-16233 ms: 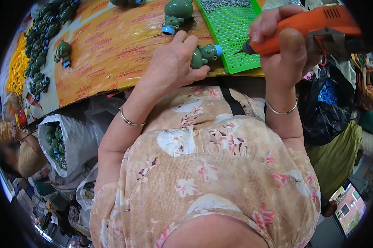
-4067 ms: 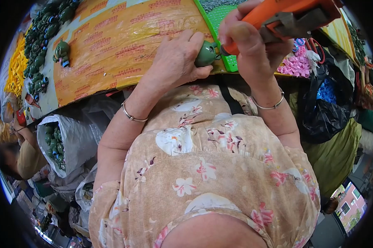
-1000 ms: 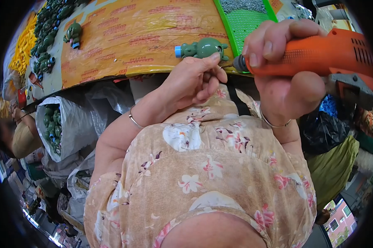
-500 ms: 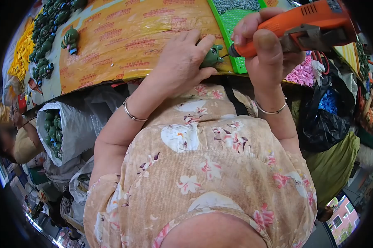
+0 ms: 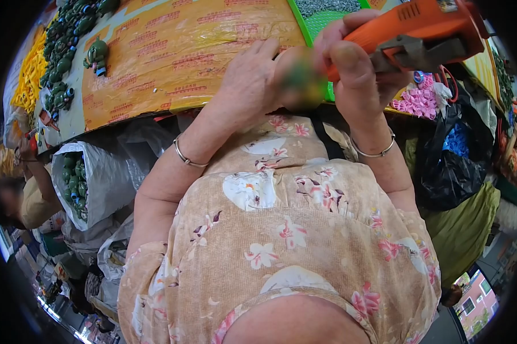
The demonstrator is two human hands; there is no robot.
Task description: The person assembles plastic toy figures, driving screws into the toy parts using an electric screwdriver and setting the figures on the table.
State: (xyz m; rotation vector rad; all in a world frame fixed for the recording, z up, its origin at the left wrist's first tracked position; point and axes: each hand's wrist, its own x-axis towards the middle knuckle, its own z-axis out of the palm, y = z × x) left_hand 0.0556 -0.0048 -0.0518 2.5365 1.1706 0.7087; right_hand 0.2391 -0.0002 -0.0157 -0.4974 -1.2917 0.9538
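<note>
My right hand point(image 5: 356, 74) is wrapped around an orange electric screwdriver point(image 5: 416, 34), its front end pointing left toward my other hand. My left hand point(image 5: 250, 77) rests at the near edge of the tape-covered table point(image 5: 161, 63), its fingers around a small green toy figure point(image 5: 298, 80). A blurred patch covers the toy and the screwdriver's tip, so I cannot tell whether they touch. Behind the right hand lies a bright green perforated tray point(image 5: 300, 20) with small metal screws point(image 5: 327, 6) in it. A single green figure point(image 5: 96, 57) lies further left on the table.
Many green figures point(image 5: 61, 69) are heaped at the far left beside yellow parts point(image 5: 29, 77). A white sack point(image 5: 106, 189) of green pieces stands below the table. Pink parts point(image 5: 416, 100) and a black bag point(image 5: 450, 166) are at the right. Another person's arm point(image 5: 40, 183) shows at the left.
The screwdriver and my right hand have shifted slightly left toward the toy. My left hand keeps its place, while the toy, clear before, is now blurred.
</note>
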